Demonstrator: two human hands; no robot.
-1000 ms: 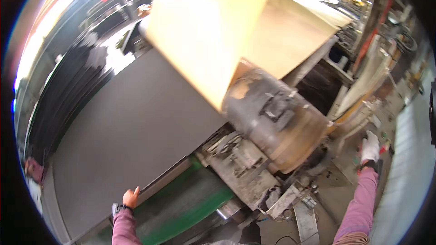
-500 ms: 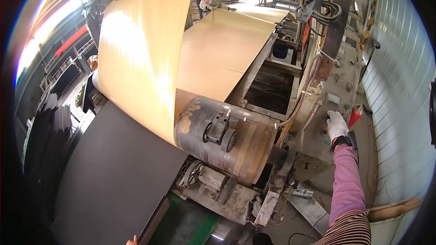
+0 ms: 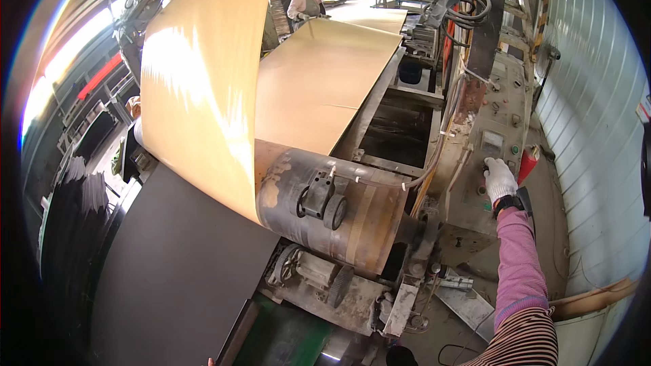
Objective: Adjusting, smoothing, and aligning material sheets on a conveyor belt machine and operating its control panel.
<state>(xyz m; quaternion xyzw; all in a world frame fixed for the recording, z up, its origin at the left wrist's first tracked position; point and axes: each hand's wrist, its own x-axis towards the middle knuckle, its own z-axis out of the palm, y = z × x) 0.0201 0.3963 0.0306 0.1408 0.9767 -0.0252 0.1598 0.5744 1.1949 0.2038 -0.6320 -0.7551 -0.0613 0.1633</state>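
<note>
My right hand [image 3: 500, 179], in a white knit glove, reaches onto the sloped control panel [image 3: 498, 112]. Its fingers curl down on the panel face below a meter; whatever sits under the fingertips is hidden. Of my left hand [image 3: 211, 362] just a fingertip shows at the lower edge, beside the black sheet [image 3: 183, 257]. That dark sheet slopes up to a large worn roller [image 3: 366, 224]. A glossy tan sheet [image 3: 203, 74] rises steeply from the roller, and another tan sheet [image 3: 325, 81] lies flat beyond it.
A bracket with a small wheel [image 3: 322, 196] rests against the roller. Gears [image 3: 288, 264] sit below it. Cables [image 3: 468, 10] hang by a steel post. A red cone-shaped object [image 3: 527, 164] stands beside the panel. Another person [image 3: 305, 3] stands at the far end of the flat sheet.
The view has shifted slightly. My right hand stays at the panel, its fingers a little differently bent. My left hand has slipped almost out of view at the lower edge.
</note>
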